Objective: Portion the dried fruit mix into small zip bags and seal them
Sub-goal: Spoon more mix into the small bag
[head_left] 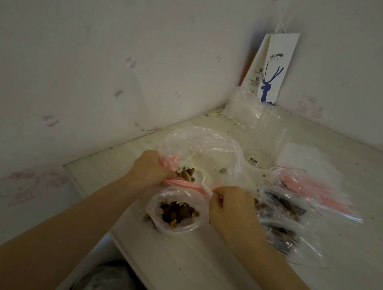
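While scooping dried fruit mix (187,172) from large bag (200,144): spill risk.
Note left hand (152,167) curled round bag rim, right hand (229,208) pinching white spoon (201,180) handle. Steady unsealed small zip bag (155,208) just below, or lose fruit across crumb-strewn pale tabletop (202,268), off near edge. Corner position; cartoon-cat wallpaper (74,49).

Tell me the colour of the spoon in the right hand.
White; the spoon shows plainly in the head view.
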